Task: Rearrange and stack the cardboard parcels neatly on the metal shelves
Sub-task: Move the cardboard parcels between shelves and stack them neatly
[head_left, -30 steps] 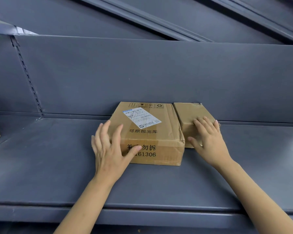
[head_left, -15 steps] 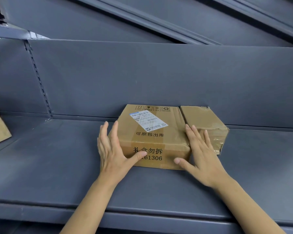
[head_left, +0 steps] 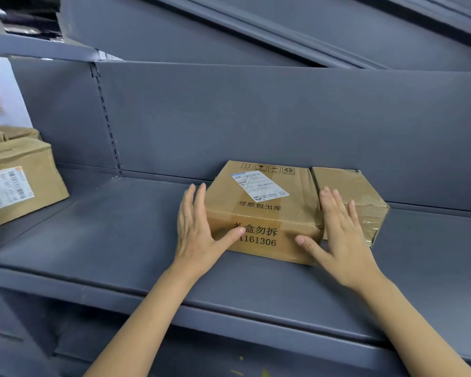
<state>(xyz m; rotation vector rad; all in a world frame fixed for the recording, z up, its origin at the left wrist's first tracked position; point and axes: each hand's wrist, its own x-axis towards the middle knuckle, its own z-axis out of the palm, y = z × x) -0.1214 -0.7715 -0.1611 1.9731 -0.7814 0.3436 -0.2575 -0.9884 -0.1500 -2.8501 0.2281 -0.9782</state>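
Left hand [head_left: 195,229] and right hand [head_left: 340,232], fingers straight, press the big box's [head_left: 264,210] two sides; small box [head_left: 348,191] touches its right, on the shelf [head_left: 120,240]

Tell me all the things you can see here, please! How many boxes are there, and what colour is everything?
big parcel: 1, brown cardboard with a white label and black print, middle of the shelf, against the back panel.
small parcel: 1, brown cardboard with clear tape, right beside the big parcel.
other parcels: at least 3, brown cardboard, far left, partly cut off by the picture edge; one has a white label.
shelf: 1, dark grey metal, under the parcels.
back panel: 1, dark grey metal, behind the parcels.
left hand: 1, fingers straight along the big parcel's left side, thumb on its front.
right hand: 1, fingers straight at the big parcel's right side, thumb on its front.
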